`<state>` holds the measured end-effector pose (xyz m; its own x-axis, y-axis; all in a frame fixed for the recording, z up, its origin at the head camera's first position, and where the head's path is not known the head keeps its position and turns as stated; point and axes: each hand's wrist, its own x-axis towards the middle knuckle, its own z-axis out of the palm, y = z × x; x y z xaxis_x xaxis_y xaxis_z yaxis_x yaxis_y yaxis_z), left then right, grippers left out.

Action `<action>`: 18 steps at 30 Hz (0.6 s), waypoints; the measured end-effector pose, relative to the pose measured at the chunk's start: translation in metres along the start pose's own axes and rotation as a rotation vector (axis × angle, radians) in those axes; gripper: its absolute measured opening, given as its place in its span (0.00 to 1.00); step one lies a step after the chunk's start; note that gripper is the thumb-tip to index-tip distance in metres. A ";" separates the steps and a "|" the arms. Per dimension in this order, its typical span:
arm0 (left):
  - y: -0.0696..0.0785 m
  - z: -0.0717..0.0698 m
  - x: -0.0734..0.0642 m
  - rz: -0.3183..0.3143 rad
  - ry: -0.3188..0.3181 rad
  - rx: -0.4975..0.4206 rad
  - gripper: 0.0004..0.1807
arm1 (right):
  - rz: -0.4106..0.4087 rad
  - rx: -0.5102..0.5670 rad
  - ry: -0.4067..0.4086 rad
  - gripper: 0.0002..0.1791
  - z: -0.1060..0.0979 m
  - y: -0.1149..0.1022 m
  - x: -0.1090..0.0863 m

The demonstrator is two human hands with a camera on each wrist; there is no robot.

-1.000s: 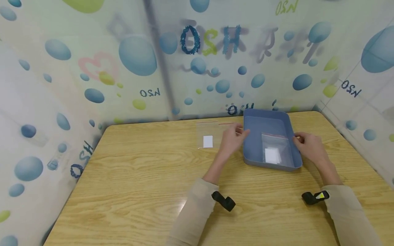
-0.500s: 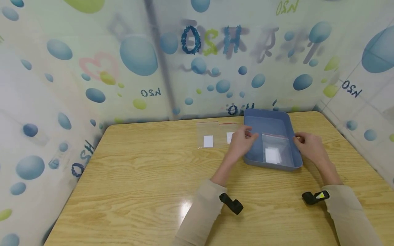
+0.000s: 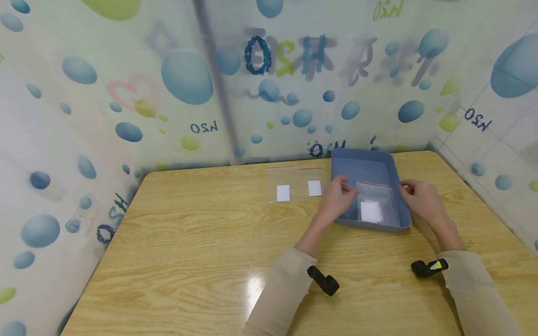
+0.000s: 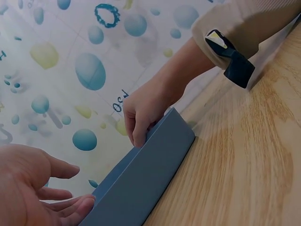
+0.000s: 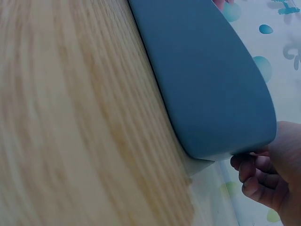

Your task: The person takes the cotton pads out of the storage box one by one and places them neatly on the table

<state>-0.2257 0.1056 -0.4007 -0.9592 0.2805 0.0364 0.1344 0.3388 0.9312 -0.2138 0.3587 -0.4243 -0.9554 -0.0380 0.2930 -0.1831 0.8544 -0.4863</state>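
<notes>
Blue-grey plastic, by its look, formed the shallow rectangular tray (image 3: 357,169) standing on the pale wood-grain table (image 3: 189,242); take its far wall as twelve o'clock. At three o'clock the person's right hand (image 3: 423,198) gripped the rim, fingers curled against the wall and seemingly steadying it. Across from it, the left hand (image 3: 336,198) hung over the wall at nine o'clock — fingers loose and parted, holding nothing — with the thumb near the upper corner of a clear plastic zip bag with a pinkish top edge (image 3: 386,201). That bag lay flat inside the tray around five o'clock, white paper-like squares (image 3: 371,212) showing low in it; whether it was one bag or a thin stack could not be told, nor whether the thumb touched it. Outside the tray, toward nine o'clock, two similar clear bags lay side by side, the nearer one red-edged (image 3: 309,175) and the farther one pale-edged (image 3: 282,177), each with one white square. The step in hand looked like reaching in for a bag. Judging from that, the next move called for fingertips lowered to the top edge and a light pinch — slippery film might slide, or bring up more than intended.
</notes>
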 end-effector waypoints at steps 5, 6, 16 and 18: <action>0.000 0.008 0.002 -0.029 -0.009 0.029 0.24 | -0.002 0.000 0.002 0.17 0.000 0.001 0.000; 0.000 0.009 0.002 -0.037 -0.011 0.029 0.24 | -0.003 -0.002 0.003 0.17 0.000 0.001 0.000; -0.005 0.024 0.008 -0.101 -0.013 0.116 0.28 | -0.014 -0.011 0.015 0.16 -0.001 0.000 0.001; -0.005 0.026 0.009 -0.105 -0.028 0.137 0.29 | -0.013 -0.010 0.014 0.16 -0.001 0.000 0.001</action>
<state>-0.2291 0.1295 -0.4141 -0.9628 0.2609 -0.0704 0.0680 0.4860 0.8713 -0.2144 0.3591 -0.4232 -0.9496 -0.0425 0.3105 -0.1934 0.8591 -0.4739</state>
